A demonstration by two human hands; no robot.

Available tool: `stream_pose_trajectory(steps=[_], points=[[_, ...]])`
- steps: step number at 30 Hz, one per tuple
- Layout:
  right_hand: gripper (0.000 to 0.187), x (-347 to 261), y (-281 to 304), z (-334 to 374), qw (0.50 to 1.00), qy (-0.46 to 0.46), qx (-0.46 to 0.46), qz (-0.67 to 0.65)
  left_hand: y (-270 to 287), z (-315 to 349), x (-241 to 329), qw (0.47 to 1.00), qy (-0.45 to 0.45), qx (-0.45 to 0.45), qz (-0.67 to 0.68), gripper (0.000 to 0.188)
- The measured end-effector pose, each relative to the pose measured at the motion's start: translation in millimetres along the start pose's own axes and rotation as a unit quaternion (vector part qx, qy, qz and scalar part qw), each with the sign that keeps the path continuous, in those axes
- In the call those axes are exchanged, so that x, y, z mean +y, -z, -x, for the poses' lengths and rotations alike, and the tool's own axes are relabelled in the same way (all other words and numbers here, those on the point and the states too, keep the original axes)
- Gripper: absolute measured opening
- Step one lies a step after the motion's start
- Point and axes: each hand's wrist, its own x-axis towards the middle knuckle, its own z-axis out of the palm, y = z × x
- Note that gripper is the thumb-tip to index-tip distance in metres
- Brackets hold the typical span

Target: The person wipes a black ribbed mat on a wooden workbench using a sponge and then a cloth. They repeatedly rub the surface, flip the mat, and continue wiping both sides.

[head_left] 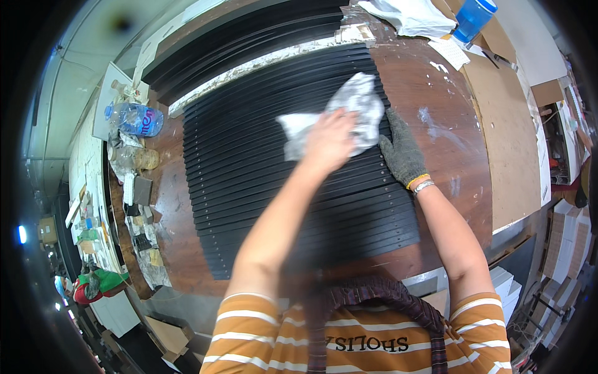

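Many long black slats (249, 162) lie side by side across the brown table, with rows of small dots or holes near both ends. My bare left hand (331, 140) presses a crumpled white cloth (366, 103) onto the upper right part of the slats, its fingers on the cloth and slightly blurred. At the slats' right edge rests my right hand (405, 151), in a dark grey knitted glove with a yellow cuff. Its fingers are stretched out along the slat ends with the thumb apart, and no object shows in it.
A white, paint-crusted strip (268, 65) borders the slats' far side, with more black slats (249, 40) beyond. Plastic bottles (140, 120) and scraps line the table's left edge. At far right are a white cloth bundle (408, 17), a blue cup (474, 19) and a brown board (507, 137).
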Motion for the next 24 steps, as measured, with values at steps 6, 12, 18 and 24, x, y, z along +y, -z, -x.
stream_pose_trajectory(steps=[6, 12, 18, 24], points=[[0.068, -6, 4, 4, 0.999, -0.03, 0.004, 0.016, 133, 200, -174, 0.954, 0.279, 0.109, -0.036, 0.05], [0.068, -3, -2, 3, 0.999, -0.017, 0.012, 0.035, 164, 151, -178, 0.919, 0.248, 0.307, 0.001, 0.032], [0.069, -4, 6, 0, 0.998, 0.009, 0.015, 0.054, 18, -65, -43, 0.999, -0.011, -0.004, -0.047, 0.047], [0.067, -7, 3, 2, 0.999, 0.018, 0.024, 0.03, 92, 87, -196, 0.986, 0.113, 0.066, -0.106, 0.062]])
